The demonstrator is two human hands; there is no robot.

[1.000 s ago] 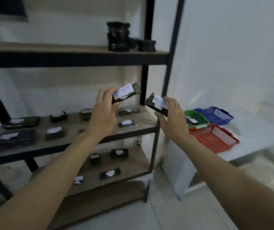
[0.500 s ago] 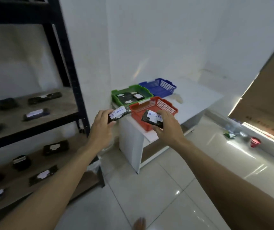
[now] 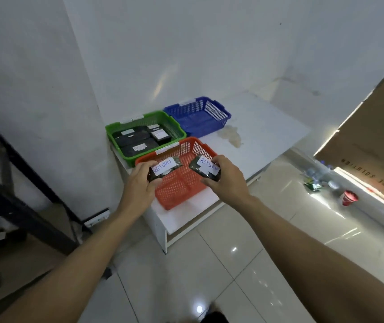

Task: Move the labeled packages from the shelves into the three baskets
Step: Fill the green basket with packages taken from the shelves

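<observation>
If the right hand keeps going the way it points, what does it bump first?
Probably the red basket: the right hand, gripping a RETURN package, points over it. Depth is unclear.

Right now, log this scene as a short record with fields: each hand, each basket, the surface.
left hand: grips a dark package labelled RETURN, over the red basket
right hand: grips a second RETURN package, over the same basket
red basket: nearest, no package lying in it
green basket: several dark labelled packages inside
blue basket: farthest, nothing visible inside
white table: bears all three baskets, stained beside the blue one
</observation>
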